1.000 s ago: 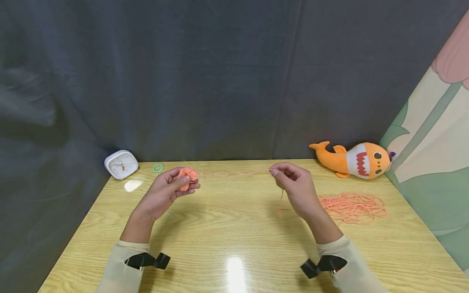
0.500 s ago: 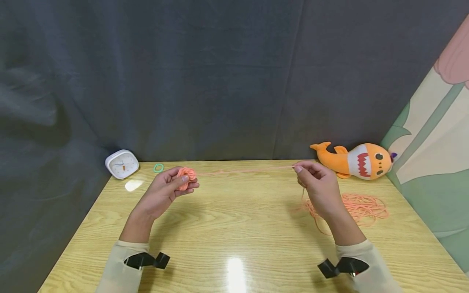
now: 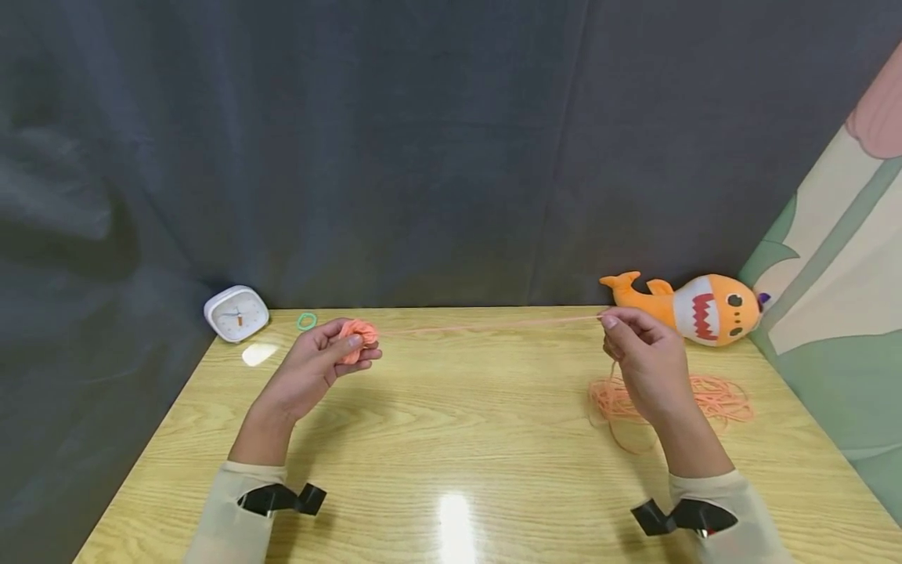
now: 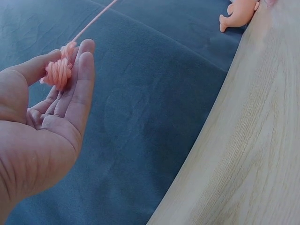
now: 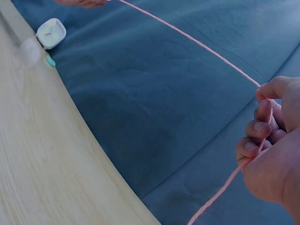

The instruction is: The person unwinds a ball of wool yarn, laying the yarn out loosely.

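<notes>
My left hand (image 3: 306,372) pinches a small wound bundle of coral yarn (image 3: 358,341) between thumb and fingers, raised over the left part of the table. In the left wrist view the yarn bundle (image 4: 58,72) shows its wraps, and a strand leaves its top. That yarn strand (image 5: 201,44) runs taut across to my right hand (image 3: 651,364), which pinches it between thumb and forefinger. Below the pinch the strand passes by the curled fingers and hangs down. A loose heap of the same yarn (image 3: 719,398) lies on the table, partly hidden behind my right hand and wrist.
An orange shark plush (image 3: 715,309) lies at the back right of the wooden table (image 3: 451,439). At the back left stand a white clock (image 3: 237,314) and a green ring (image 3: 306,321). A dark curtain (image 3: 423,157) hangs behind the table's back edge.
My right hand has moved to the right, drawing the strand out longer and straighter. The left hand has stayed nearly in place with the bundle.
</notes>
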The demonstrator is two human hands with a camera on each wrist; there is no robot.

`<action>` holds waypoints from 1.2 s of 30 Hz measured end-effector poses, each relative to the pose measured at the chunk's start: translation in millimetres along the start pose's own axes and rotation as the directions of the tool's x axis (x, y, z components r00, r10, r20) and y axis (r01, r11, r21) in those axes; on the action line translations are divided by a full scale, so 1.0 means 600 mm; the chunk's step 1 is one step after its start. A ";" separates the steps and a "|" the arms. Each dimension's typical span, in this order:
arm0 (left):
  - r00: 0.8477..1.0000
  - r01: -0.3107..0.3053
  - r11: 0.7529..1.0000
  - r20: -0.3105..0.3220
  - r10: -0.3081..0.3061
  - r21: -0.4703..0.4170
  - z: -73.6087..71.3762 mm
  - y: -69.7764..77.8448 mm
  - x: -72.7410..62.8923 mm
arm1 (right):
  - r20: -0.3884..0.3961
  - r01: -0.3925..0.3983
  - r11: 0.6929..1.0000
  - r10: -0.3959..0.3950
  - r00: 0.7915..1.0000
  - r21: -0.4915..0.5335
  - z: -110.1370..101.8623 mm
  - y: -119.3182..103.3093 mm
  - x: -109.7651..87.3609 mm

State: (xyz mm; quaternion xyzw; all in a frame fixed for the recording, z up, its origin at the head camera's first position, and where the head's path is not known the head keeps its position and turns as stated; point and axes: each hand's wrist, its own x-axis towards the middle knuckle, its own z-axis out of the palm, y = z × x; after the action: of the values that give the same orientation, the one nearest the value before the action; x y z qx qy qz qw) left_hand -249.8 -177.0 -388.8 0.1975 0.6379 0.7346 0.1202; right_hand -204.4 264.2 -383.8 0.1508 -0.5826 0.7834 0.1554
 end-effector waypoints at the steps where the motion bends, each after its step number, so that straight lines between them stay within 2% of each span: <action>1: 1.000 -0.003 1.000 0.001 0.003 -0.001 -0.001 0.000 0.000 | -0.005 0.000 1.000 0.000 1.000 0.007 -0.002 -0.002 0.000; 15: 1.000 -0.010 1.000 0.000 0.010 0.002 -0.007 -0.001 -0.001 | -0.118 0.020 0.996 -0.009 0.993 0.093 -0.031 -0.033 0.003; 22: 1.000 -0.016 1.000 0.010 0.016 -0.010 -0.011 -0.002 -0.001 | -0.219 0.048 0.995 -0.027 0.975 0.093 -0.050 -0.047 0.005; 30: 1.000 -0.011 1.000 0.005 0.011 -0.009 -0.012 -0.001 -0.002 | -0.208 0.139 0.969 -0.095 0.974 0.206 -0.082 -0.057 0.008; 33: 1.000 -0.008 1.000 -0.002 0.008 -0.007 -0.012 0.001 -0.003 | -0.253 0.149 0.961 -0.088 0.963 0.232 -0.092 -0.063 0.009; 36: 1.000 0.000 1.000 -0.011 0.000 -0.005 -0.013 0.002 -0.003 | -0.325 0.132 0.964 -0.053 0.944 0.229 -0.102 -0.073 0.008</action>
State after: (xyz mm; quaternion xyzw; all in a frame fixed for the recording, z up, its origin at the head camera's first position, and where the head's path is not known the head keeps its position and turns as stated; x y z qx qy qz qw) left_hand -251.4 -184.6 -389.0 0.1931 0.6369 0.7372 0.1170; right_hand -193.9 335.2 -361.0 0.0691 -0.4400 0.8557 0.2634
